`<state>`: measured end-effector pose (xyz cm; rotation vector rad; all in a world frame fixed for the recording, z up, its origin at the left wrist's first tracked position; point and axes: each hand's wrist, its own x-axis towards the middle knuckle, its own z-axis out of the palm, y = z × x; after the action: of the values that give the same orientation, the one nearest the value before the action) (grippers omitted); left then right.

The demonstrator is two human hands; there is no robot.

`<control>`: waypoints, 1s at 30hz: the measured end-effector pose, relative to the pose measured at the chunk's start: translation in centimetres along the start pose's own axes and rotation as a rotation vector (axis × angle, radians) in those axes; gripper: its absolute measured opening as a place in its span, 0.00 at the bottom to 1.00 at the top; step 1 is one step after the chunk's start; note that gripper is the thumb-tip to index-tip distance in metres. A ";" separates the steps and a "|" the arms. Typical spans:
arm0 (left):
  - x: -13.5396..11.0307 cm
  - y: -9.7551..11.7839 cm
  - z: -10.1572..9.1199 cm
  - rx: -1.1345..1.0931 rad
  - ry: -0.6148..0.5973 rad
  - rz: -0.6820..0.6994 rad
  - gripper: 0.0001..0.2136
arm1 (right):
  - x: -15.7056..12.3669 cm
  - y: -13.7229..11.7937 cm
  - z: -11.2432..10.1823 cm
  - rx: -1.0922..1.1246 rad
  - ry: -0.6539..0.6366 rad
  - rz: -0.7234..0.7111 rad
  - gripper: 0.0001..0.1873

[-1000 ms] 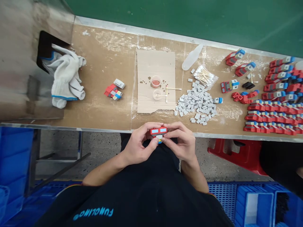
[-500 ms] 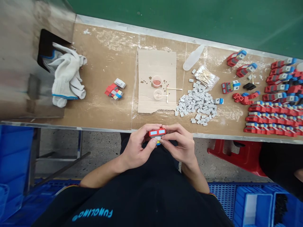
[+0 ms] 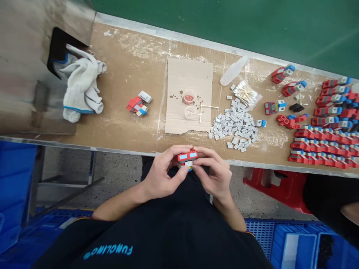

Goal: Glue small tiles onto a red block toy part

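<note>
Both my hands hold one small red toy block car (image 3: 187, 157) with light blue windows, just below the workbench's near edge. My left hand (image 3: 162, 172) grips its left side, thumb under it. My right hand (image 3: 213, 171) grips the right side, thumb pressing a small grey piece at the car's underside. On the bench beyond lies a heap of small grey tiles (image 3: 235, 124), and a cardboard sheet (image 3: 188, 74) carries two tiny cups (image 3: 189, 97) and cotton swabs (image 3: 207, 107).
Rows of finished red toy cars (image 3: 322, 138) fill the right of the brown workbench (image 3: 131, 67). A lone multicoloured block toy (image 3: 137, 105) and white cloth gloves (image 3: 81, 87) lie left. A swab bag (image 3: 246, 94), red stool (image 3: 280, 185) and blue crates (image 3: 297, 243) are nearby.
My hands stay together on the car, with only slight finger shifts. The view has tilted a little, so the bench appears shifted.
</note>
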<state>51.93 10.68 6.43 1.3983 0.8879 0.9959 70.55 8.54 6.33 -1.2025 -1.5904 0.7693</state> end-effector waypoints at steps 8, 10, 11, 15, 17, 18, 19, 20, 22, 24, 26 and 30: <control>-0.4 0.0 0.1 0.135 0.040 0.112 0.19 | -0.7 -0.5 1.1 0.031 0.073 0.046 0.06; -0.3 0.0 0.1 0.143 0.039 0.120 0.19 | -0.8 -0.6 1.2 0.026 0.092 0.042 0.05; -0.3 0.0 0.1 0.145 0.037 0.123 0.18 | -0.8 -0.7 1.3 0.028 0.104 0.041 0.05; -0.2 0.0 0.2 0.150 0.033 0.130 0.17 | -1.0 -0.8 1.5 0.052 0.138 0.059 0.06; -0.1 0.0 0.2 0.152 0.038 0.135 0.17 | -1.2 -0.7 1.7 0.070 0.142 0.080 0.05; -0.1 0.0 0.2 0.156 0.041 0.141 0.17 | -1.2 -0.7 1.7 0.086 0.146 0.092 0.04; -0.1 0.0 0.2 0.161 0.044 0.149 0.17 | -1.3 -0.7 1.8 0.107 0.151 0.102 0.04; -0.2 0.0 0.2 0.166 0.047 0.158 0.17 | -1.4 -0.6 1.8 0.132 0.158 0.111 0.05; -0.2 -0.1 0.2 0.166 0.055 0.179 0.17 | -1.4 -0.7 1.9 0.174 0.169 0.115 0.06; -0.2 -0.1 0.3 0.157 0.061 0.190 0.18 | -1.3 -0.8 1.9 0.183 0.168 0.103 0.07; -0.2 0.0 0.4 0.138 0.063 0.178 0.17 | -1.2 -0.9 1.8 0.164 0.164 0.084 0.07; 0.0 0.1 0.4 -0.013 0.028 0.047 0.12 | -0.7 -0.6 1.4 0.082 0.127 0.031 0.04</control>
<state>52.27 10.54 6.55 1.4030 0.8715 1.0572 69.04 7.79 6.13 -1.1950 -1.4264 0.7563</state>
